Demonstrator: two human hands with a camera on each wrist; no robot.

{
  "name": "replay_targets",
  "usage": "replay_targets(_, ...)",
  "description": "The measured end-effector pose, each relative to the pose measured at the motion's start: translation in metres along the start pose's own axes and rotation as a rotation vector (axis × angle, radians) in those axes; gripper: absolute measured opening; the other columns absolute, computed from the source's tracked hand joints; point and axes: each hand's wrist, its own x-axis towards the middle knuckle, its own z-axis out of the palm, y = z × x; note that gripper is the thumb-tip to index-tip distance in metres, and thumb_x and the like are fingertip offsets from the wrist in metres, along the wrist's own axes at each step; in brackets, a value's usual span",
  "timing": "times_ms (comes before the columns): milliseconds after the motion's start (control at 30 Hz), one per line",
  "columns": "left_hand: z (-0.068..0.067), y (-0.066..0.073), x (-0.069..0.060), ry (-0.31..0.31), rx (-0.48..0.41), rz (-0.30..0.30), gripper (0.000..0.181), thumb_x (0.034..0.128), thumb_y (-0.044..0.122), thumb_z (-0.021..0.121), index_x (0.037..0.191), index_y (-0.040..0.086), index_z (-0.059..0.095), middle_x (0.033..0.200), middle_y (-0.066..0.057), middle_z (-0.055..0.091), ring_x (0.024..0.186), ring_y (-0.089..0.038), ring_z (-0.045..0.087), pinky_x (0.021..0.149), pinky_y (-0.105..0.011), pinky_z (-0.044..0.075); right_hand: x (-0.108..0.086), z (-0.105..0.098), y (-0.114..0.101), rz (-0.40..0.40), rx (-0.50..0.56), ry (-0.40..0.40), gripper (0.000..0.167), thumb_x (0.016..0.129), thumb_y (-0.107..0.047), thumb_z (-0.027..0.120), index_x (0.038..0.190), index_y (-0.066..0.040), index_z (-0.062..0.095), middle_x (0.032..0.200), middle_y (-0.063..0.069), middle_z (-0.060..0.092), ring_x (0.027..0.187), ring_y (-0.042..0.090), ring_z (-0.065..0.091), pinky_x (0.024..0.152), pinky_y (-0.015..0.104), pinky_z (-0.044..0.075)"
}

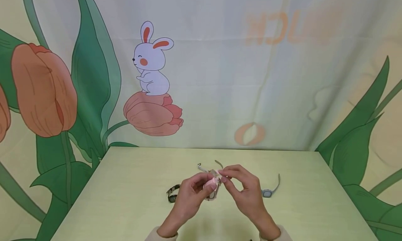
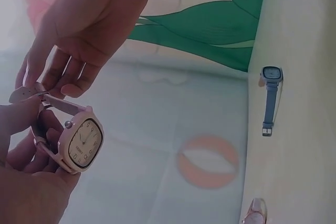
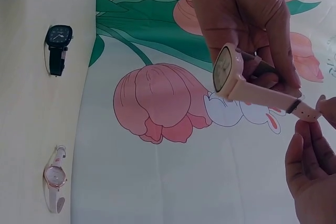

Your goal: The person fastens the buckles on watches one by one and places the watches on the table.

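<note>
A pink wristwatch (image 2: 81,140) with a squarish dial is held above the table. My left hand (image 1: 190,195) grips it by the strap, fingers inside the band loop. The strap (image 3: 268,97) runs through a dark metal buckle (image 3: 294,106), and its holed tip sticks out beyond. Thumb and fingers of my right hand (image 1: 246,192) pinch that tip. In the right wrist view, the left hand (image 3: 247,14) partly covers the far side of the band.
On the table (image 1: 132,178), a black watch (image 1: 172,195) lies left of the hands and a blue watch (image 1: 267,193) to the right. A thin-strapped pale watch (image 3: 55,177) lies behind the hands. A printed curtain (image 1: 207,94) hangs at the table's back edge.
</note>
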Motion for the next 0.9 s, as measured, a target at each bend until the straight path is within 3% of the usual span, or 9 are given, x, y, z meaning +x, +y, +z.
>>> replay_targets(233, -0.001, 0.002, 0.000, -0.001, -0.042, 0.020, 0.026, 0.0930, 0.019, 0.068, 0.113, 0.003, 0.068, 0.111, -0.018, 0.069, 0.090, -0.008, 0.065, 0.077, -0.021, 0.056, -0.001, -0.004, 0.000, 0.042, 0.090, -0.021, 0.032, 0.076, 0.021, 0.069, 0.101, 0.001, 0.072, 0.092, 0.014, 0.066, 0.087, 0.016, 0.064, 0.078, 0.015, 0.052)
replay_targets(433, -0.001, 0.004, 0.000, 0.005, -0.058, 0.032, 0.026, 0.0921, 0.018, 0.069, 0.113, 0.003, 0.068, 0.111, -0.018, 0.069, 0.090, -0.008, 0.065, 0.077, -0.022, 0.057, 0.004, -0.008, -0.012, 0.072, 0.036, -0.043, 0.026, 0.078, 0.018, 0.069, 0.095, 0.000, 0.072, 0.090, 0.010, 0.065, 0.084, 0.011, 0.061, 0.074, 0.014, 0.050)
replay_targets(700, 0.000, 0.005, 0.000, 0.011, -0.054, 0.043, 0.028, 0.0920, 0.018, 0.069, 0.115, 0.001, 0.068, 0.113, -0.018, 0.068, 0.094, -0.009, 0.066, 0.081, -0.021, 0.056, -0.005, -0.009, 0.008, 0.048, -0.010, -0.081, 0.029, 0.078, 0.011, 0.073, 0.097, -0.011, 0.074, 0.094, 0.003, 0.065, 0.085, 0.012, 0.062, 0.077, 0.016, 0.051)
replay_targets(900, 0.000, 0.005, 0.000, 0.016, -0.022, 0.033, 0.025, 0.0917, 0.016, 0.070, 0.114, 0.003, 0.069, 0.115, -0.015, 0.068, 0.098, -0.010, 0.066, 0.084, -0.022, 0.055, -0.005, -0.009, 0.008, 0.038, -0.016, -0.123, 0.027, 0.083, 0.007, 0.072, 0.102, -0.011, 0.076, 0.098, 0.001, 0.065, 0.086, 0.011, 0.061, 0.074, 0.018, 0.050)
